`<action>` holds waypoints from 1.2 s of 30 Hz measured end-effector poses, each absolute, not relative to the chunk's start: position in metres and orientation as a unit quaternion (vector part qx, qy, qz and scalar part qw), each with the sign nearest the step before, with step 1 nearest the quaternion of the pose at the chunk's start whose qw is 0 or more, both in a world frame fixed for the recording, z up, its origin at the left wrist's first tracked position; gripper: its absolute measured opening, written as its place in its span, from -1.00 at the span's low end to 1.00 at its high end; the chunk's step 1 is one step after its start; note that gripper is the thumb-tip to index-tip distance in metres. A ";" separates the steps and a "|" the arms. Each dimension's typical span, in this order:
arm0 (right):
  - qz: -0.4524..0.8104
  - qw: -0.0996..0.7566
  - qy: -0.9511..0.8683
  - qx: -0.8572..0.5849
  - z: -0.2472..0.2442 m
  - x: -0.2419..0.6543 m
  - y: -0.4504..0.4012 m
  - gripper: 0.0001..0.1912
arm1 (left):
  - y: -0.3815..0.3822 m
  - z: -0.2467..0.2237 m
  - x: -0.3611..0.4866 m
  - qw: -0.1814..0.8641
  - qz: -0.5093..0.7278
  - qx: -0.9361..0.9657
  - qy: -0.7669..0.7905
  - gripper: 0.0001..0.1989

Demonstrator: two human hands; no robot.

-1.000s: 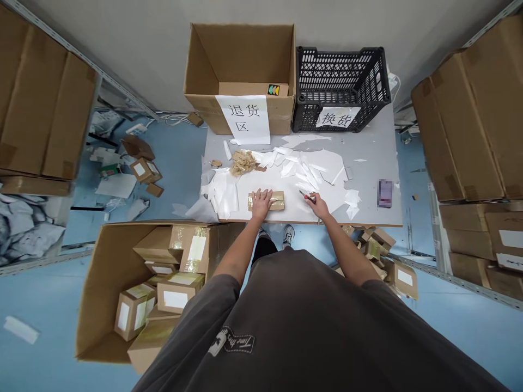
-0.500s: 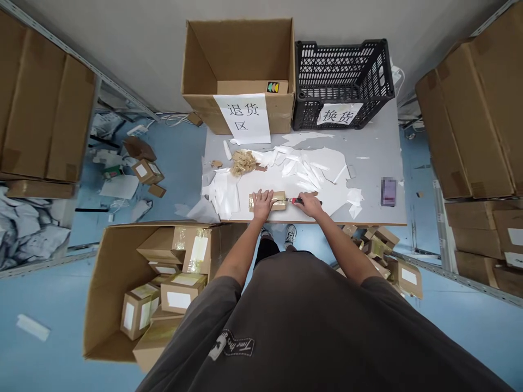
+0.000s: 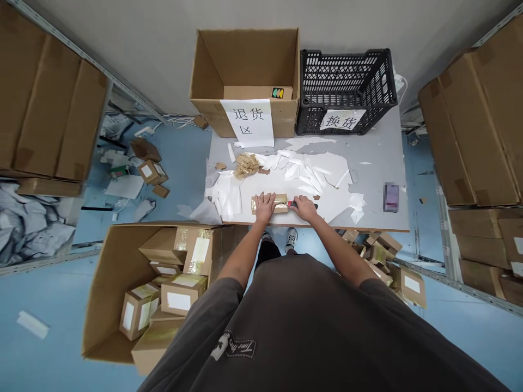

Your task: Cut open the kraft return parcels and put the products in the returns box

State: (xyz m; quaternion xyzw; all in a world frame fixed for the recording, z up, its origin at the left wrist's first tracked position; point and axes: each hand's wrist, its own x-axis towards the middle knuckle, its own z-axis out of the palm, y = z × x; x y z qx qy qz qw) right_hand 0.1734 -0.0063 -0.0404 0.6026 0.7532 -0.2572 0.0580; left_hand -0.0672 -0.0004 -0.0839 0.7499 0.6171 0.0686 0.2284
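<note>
Near the front edge of the table (image 3: pixel 378 220) lies a small taped cardboard box (image 3: pixel 281 203). My left hand (image 3: pixel 265 206) rests on the left part of this box, its fingers spread over the top. Closed round a red and black cutter (image 3: pixel 291 204) is my right hand (image 3: pixel 304 208), just right of the box. The cutter's tip is at the box's right end; the blade is too small to make out. Beyond the box lie white paper scraps (image 3: pixel 304 169) and a crumpled ball of brown tape (image 3: pixel 246 165).
At the table's back stand a large open carton (image 3: pixel 204 117) and a black crate (image 3: pixel 347 100), both with paper signs. A phone (image 3: pixel 391 197) lies at the right. A big carton of parcels (image 3: pixel 96 294) stands on the floor at left, more boxes (image 3: pixel 411 283) at right.
The whole view has shifted slightly. My right hand and the cutter have moved a little left, closer to the box. My left hand stays on the box.
</note>
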 end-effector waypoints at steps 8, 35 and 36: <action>-0.301 -0.123 0.561 0.761 -0.074 0.255 -0.028 -0.66 | -0.004 -0.079 -0.066 0.218 0.067 0.749 0.622 -0.48; -0.540 -0.231 0.321 0.743 -0.099 0.132 -0.037 -0.14 | -0.004 -0.068 -0.057 0.217 0.036 0.725 0.653 -0.42; -0.566 -0.230 0.279 0.741 -0.097 0.114 -0.034 -0.09 | -0.006 -0.066 -0.057 0.213 0.040 0.712 0.668 -0.43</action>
